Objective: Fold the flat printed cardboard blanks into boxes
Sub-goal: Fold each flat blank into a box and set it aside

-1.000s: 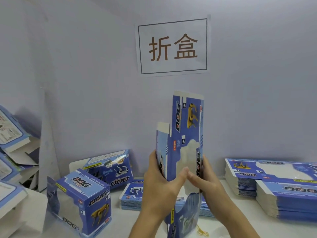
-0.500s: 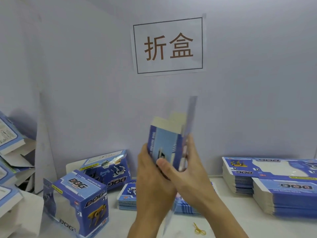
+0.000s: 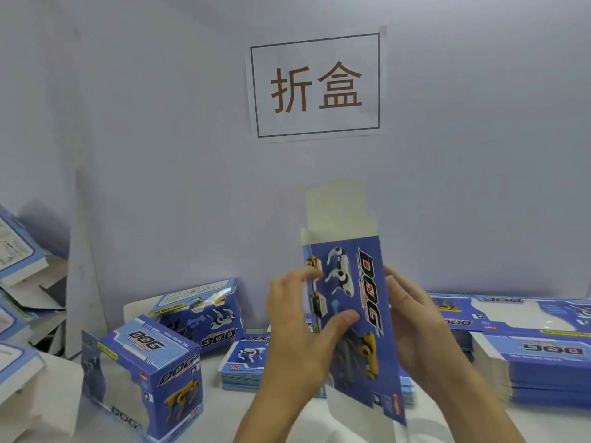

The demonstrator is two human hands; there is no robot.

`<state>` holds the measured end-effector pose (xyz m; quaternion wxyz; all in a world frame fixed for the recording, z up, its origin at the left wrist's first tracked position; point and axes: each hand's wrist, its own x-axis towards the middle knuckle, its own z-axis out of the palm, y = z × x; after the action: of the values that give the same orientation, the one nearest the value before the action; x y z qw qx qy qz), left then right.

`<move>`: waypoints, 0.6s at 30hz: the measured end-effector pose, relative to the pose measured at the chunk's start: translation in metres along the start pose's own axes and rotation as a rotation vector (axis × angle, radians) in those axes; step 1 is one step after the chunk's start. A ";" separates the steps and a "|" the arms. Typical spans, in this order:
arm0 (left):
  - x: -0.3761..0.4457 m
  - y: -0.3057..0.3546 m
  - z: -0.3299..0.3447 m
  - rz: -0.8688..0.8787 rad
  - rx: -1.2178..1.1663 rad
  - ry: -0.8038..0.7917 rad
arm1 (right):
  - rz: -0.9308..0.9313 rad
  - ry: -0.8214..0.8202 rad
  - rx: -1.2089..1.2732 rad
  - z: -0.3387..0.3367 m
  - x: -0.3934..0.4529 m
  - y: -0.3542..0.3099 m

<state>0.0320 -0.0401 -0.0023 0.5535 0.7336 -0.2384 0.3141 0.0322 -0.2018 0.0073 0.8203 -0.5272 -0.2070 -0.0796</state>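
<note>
I hold one blue printed cardboard blank [image 3: 355,314] upright in front of me, its "DOG" panel facing me and a plain flap sticking up at the top. My left hand [image 3: 297,334] grips its left edge, with the thumb pressed on the printed face. On the other side, my right hand [image 3: 412,324] holds the right edge, fingers behind the card. Two folded boxes [image 3: 144,375] [image 3: 201,311] stand on the table at the left. Flat blanks lie in stacks at the right [image 3: 543,353] and behind my hands [image 3: 243,366].
A white table [image 3: 64,420] runs along a pale wall that carries a paper sign [image 3: 315,86]. More boxes are piled at the far left [image 3: 16,257]. A tall white card [image 3: 86,251] leans in the corner.
The blank has turned from edge-on to showing its wide printed face. My hands have moved apart to its two side edges.
</note>
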 end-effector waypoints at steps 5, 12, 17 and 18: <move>0.005 -0.002 -0.007 -0.170 -0.317 -0.042 | 0.168 -0.295 0.044 0.017 -0.015 -0.003; 0.009 -0.006 -0.017 -0.188 -0.355 -0.002 | 0.079 -0.190 -0.301 0.028 -0.001 -0.014; 0.008 -0.009 -0.023 -0.091 -0.305 0.066 | -0.054 0.009 -0.256 0.019 0.001 -0.001; 0.008 -0.007 -0.024 -0.061 -0.282 0.068 | -0.051 0.038 -0.261 0.018 0.004 0.000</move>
<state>0.0378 -0.0151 0.0034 0.6682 0.6443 -0.2390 0.2851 0.0313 -0.1856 0.0152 0.7461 -0.6225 -0.1926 -0.1366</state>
